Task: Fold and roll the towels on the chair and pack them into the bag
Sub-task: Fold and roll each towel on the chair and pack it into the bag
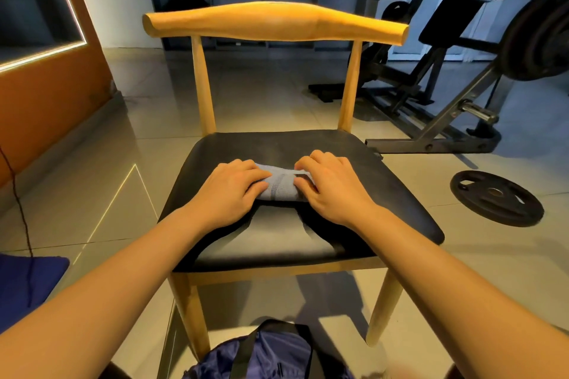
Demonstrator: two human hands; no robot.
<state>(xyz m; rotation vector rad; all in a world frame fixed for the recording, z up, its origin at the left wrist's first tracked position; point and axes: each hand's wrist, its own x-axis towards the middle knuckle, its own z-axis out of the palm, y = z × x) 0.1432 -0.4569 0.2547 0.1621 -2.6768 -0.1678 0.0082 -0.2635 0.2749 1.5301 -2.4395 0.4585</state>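
**Rolling stage.** A small grey-blue towel is shown lying across the middle of the black seat of the chair, gathered into a short, thick roll. It is gripped at both ends. The left hand is curled over the left end and the right hand over the right end, and the two hands are separated by the exposed middle of the roll. No other towel is seen on the seat.

The step in hand is judged to be the finishing of the roll; whether the free edge is tucked under cannot be told. For the next move, the roll would need to be held tight so that it is not loosened when lifted. It would then be brought back to the bag, which is seen at the bottom edge of the view, below the front of the seat. Its opening is not clearly shown.

A weight plate and a gym machine are seen on the floor to the right, and a blue mat to the left. None of these is placed between towel and bag.
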